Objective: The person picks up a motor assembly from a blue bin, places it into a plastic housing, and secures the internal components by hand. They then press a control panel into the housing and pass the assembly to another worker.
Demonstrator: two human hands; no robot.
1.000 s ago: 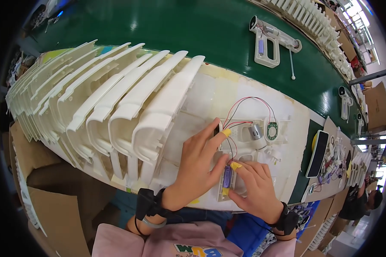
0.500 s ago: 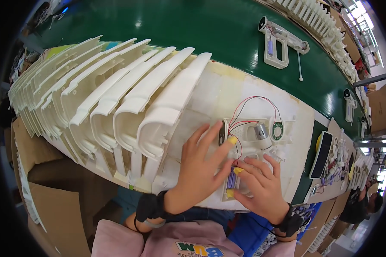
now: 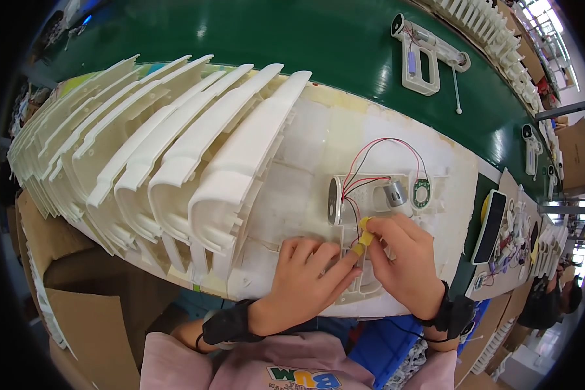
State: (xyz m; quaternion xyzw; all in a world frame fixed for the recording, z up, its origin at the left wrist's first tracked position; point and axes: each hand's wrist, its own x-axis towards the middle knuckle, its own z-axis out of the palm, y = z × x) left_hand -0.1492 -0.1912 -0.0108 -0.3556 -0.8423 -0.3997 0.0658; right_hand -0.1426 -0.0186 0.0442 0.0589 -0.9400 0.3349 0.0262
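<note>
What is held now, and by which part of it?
Cannot be told: the right hand is at the red and black wires, the left hand over the white casing, but any hold is hidden.

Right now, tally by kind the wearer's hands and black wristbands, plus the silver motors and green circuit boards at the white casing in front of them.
Left hand and right hand: 2
Black wristbands: 2
Silver motor: 1
Green circuit board: 1
Total: 6

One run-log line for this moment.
left hand: at white housing | right hand: beside wires | motor: wired | circuit board: wired | contact: unclear
</note>
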